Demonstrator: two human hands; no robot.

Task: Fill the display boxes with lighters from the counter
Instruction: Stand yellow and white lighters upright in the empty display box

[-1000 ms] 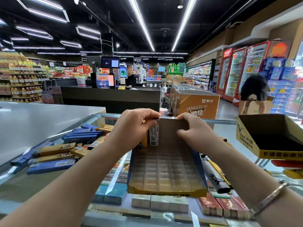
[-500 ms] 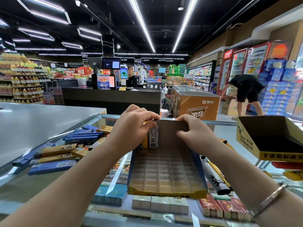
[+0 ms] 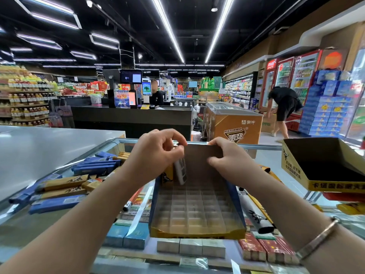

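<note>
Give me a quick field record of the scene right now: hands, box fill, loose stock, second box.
left hand: pinches a lighter at its top, standing it in the back left corner of the display box
right hand: grips the box's back flap at its top edge
box fill: nearly all tray cells empty; a yellow lighter already stands at far left
loose stock: blue and tan lighters lie on the glass counter, left of the box
second box: right of the first, open, dark inside, contents not visible
</note>
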